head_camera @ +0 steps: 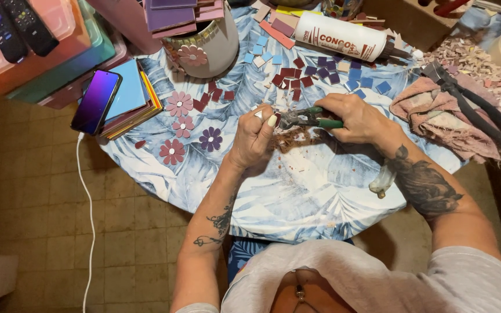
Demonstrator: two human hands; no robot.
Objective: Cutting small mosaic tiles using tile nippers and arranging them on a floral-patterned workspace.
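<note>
The green-handled nippers (pixel 311 119) lie crosswise between both hands, handles clenched in the right hand (pixel 358 119), jaws pointing toward the left hand (pixel 253 136), which pinches a small tile piece (pixel 277 120) just beside them, above the table (pixel 320 185).

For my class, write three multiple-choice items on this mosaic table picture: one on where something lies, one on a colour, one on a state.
1. Where does the phone lie?
A. on the stack of tiles at the table's left edge
B. on the pink cloth
C. on the floor

2. What colour are the handles of the nippers?
A. yellow
B. green
C. white

3. How does the glue bottle stand?
A. upright
B. on its side
C. upside down

Answers: 1 A, it rests on the tile stack. 2 B, green grips show in the right hand. 3 B, it lies flat across the table.
</note>
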